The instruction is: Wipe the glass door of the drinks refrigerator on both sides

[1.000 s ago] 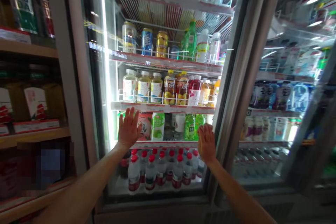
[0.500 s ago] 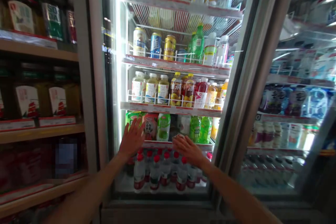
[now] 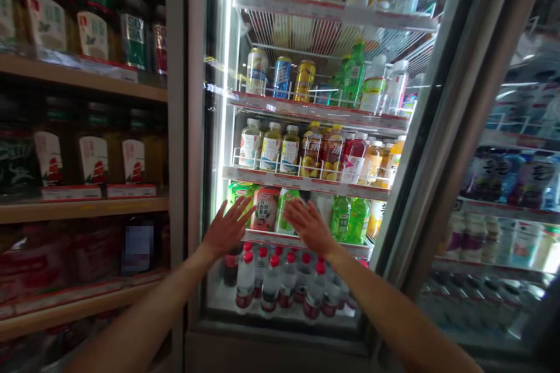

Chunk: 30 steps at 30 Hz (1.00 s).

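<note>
Both arms reach forward toward a lit drinks fridge. My left hand has its fingers spread and holds nothing; it overlaps a green bottle on the fridge's lower shelf. A bottle with a red label stands just right of it. My right hand is also empty, fingers stretched out, and partly hides a green-and-white bottle. Farther right on that shelf are two bright green bottles. Below the hands stand several clear bottles with red caps. Whether either hand touches anything, I cannot tell.
Upper shelves hold tea bottles, cans and other drinks. A metal door frame slants along the right, with more bottles behind glass. Wooden shelves with large labelled bottles stand at the left.
The view has turned left, so the fridge sits farther right. My right hand has moved left and up across the lower shelf, closer to my left hand. Both stay empty.
</note>
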Each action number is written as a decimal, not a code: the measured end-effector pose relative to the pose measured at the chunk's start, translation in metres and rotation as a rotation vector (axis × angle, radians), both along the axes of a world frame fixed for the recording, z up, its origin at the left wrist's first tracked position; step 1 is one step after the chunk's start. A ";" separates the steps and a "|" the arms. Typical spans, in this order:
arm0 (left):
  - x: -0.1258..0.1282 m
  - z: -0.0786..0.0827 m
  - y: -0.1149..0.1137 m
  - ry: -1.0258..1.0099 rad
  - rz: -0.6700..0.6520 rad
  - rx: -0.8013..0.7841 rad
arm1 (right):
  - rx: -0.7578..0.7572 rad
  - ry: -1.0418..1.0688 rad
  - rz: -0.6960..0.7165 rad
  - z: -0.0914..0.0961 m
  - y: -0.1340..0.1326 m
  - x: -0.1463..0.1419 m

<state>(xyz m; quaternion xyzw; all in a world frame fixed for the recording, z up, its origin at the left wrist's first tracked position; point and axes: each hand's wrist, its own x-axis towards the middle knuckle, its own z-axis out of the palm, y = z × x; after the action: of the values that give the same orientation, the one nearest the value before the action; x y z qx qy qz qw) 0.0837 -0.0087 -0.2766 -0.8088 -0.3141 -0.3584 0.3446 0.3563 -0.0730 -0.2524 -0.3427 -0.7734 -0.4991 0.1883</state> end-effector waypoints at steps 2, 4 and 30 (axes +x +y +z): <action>-0.007 -0.005 -0.001 -0.026 0.029 -0.015 | 0.062 0.154 -0.061 0.010 0.004 -0.007; -0.016 -0.012 -0.001 -0.049 0.067 -0.026 | 0.052 0.155 -0.057 0.009 0.007 -0.013; -0.104 -0.001 -0.020 -0.188 0.272 -0.093 | -0.116 -0.068 0.149 0.021 0.055 -0.143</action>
<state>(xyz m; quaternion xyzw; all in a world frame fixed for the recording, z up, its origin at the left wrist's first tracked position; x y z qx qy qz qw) -0.0207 -0.0282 -0.2779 -0.7368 -0.4678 -0.3678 0.3211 0.2132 -0.0184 -0.2314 -0.2774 -0.8302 -0.4494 0.1784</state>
